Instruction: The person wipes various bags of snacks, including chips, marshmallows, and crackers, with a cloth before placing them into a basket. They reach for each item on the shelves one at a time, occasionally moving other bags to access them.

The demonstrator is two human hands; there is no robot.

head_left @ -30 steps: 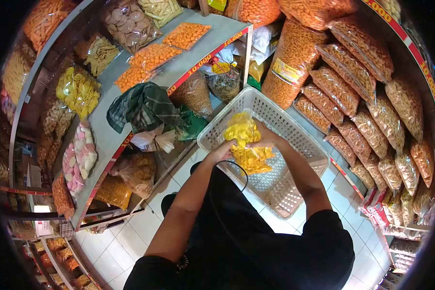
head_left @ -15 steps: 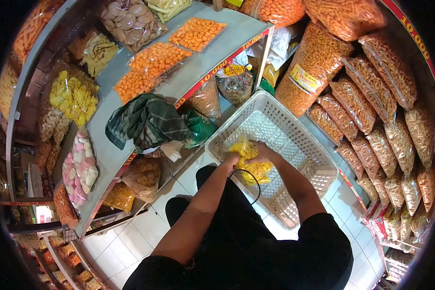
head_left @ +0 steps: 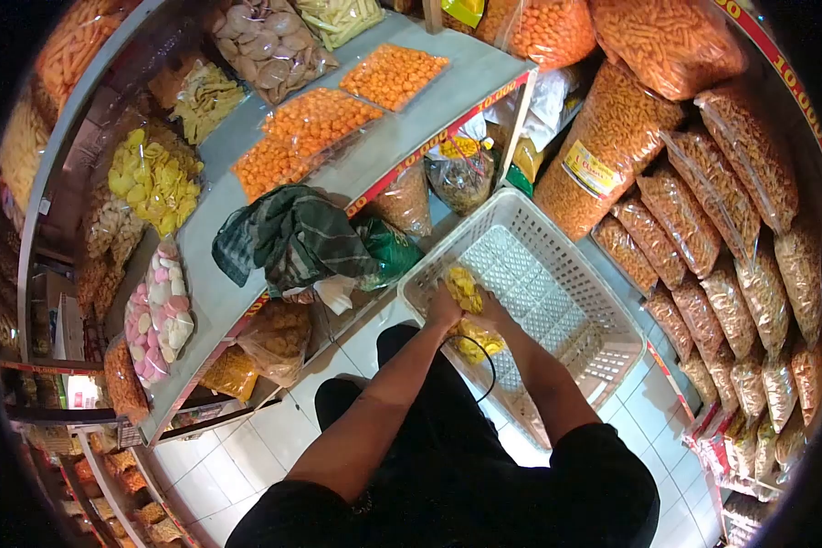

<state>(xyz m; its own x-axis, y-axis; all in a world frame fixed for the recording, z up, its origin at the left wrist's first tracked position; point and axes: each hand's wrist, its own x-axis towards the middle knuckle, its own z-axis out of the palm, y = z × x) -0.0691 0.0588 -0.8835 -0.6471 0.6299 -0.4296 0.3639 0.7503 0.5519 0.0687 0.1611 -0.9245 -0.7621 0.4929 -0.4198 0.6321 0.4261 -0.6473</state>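
A clear plastic bag of yellow chips (head_left: 465, 290) is in the near left part of a white plastic basket (head_left: 521, 260). My left hand (head_left: 444, 308) grips the bag's left side, its fingers partly hidden. From the right, my right hand (head_left: 492, 315) closes over the middle of the bag, so yellow chips show above and below it. A thin dark loop curves beside my left wrist. Apart from this bag, the lattice floor of the basket is visible.
A grey shelf (head_left: 388, 119) on the left carries bags of orange balls (head_left: 395, 75) and a dark checked cloth (head_left: 292, 236). Packed snack bags (head_left: 671, 215) are stacked on the right, beside a large labelled sack (head_left: 603, 137). White floor tiles (head_left: 269, 434) lie below.
My right hand has moved from the bag's upper end down to its middle right side. The bag sits slightly lower between my hands, and the whole view has shifted a little.
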